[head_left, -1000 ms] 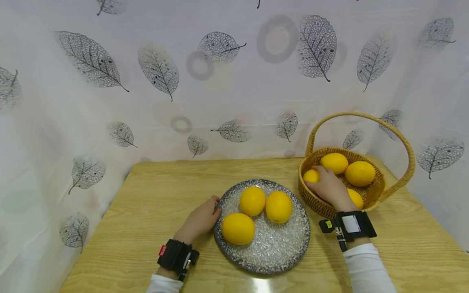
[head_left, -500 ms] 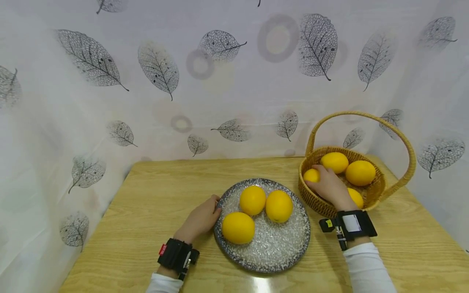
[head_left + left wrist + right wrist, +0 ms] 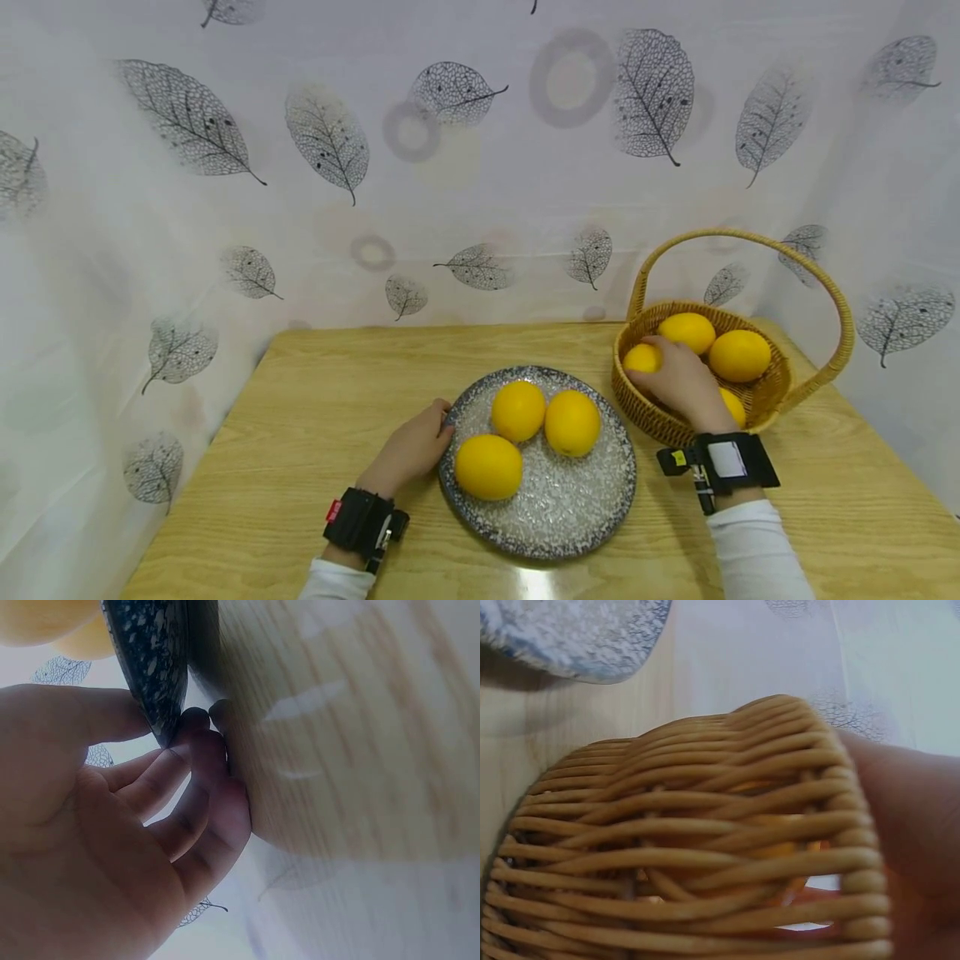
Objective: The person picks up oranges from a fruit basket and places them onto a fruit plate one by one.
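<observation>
My left hand (image 3: 408, 450) pinches the left rim of a round speckled grey plate (image 3: 577, 508). In the left wrist view its thumb lies over the rim, and the curled fingers (image 3: 206, 750) are underneath, close against the table. Three yellow lemons (image 3: 488, 467) sit on the plate's left and upper part. At the right, my right hand (image 3: 678, 379) reaches into a wicker basket (image 3: 648, 417) and grips a lemon (image 3: 642, 358) by the near left wall. Several more lemons (image 3: 740, 356) lie in the basket. The right wrist view shows mostly woven wall, which hides the fingers.
A tall arched handle (image 3: 750, 237) rises over the basket. Both stand on a light wooden table (image 3: 337, 375). Behind the table hangs a pale leaf-patterned curtain (image 3: 480, 192). The plate's right edge is close to the basket.
The right wrist has shifted very slightly to the right, and a little more of the gripped lemon shows. The left hand and the plate have stayed in place.
</observation>
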`<state>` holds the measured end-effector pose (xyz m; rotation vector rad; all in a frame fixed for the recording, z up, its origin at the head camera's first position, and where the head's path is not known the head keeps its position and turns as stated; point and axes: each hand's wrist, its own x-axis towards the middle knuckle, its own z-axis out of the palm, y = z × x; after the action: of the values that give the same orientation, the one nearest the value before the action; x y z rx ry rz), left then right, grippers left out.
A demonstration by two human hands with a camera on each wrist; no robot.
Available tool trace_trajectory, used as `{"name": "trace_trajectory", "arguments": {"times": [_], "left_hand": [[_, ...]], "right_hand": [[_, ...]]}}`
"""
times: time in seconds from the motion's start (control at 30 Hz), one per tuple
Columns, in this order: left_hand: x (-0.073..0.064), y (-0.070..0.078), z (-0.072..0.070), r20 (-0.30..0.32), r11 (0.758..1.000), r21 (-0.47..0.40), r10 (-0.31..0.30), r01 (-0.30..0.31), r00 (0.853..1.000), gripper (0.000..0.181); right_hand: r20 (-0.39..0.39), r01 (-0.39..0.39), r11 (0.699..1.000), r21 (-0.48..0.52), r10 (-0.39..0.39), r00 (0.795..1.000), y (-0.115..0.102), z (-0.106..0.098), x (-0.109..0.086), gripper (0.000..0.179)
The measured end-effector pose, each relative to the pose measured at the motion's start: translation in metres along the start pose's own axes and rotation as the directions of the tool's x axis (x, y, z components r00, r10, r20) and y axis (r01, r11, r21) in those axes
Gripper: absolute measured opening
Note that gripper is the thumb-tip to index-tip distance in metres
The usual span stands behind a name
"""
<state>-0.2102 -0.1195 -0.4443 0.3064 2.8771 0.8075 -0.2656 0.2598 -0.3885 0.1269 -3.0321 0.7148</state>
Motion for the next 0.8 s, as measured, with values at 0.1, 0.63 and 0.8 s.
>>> {"name": "trace_trajectory", "arguments": {"times": [0.1,0.63,0.8], "left_hand": [[0.000,0.000,0.000,-0.001,1.000,-0.002,0.000,0.000,1.000,0.037],[0.000,0.000,0.000,-0.002,1.000,0.007,0.007,-0.007,1.000,0.036],[0.000,0.000,0.001,-0.008,1.000,0.001,0.015,-0.015,1.000,0.036]], "right_hand": [[-0.016,-0.009,1.000,0.005,0.009,1.000,-0.003,-0.005,-0.003,0.074],[-0.073,0.015,1.000,0.019,-0.014,0.997,-0.031,-0.036,-0.020,0.081],[-0.092,0.027,0.999,0.030,-0.024,0.995,-0.039,-0.042,-0.025,0.081]]}}
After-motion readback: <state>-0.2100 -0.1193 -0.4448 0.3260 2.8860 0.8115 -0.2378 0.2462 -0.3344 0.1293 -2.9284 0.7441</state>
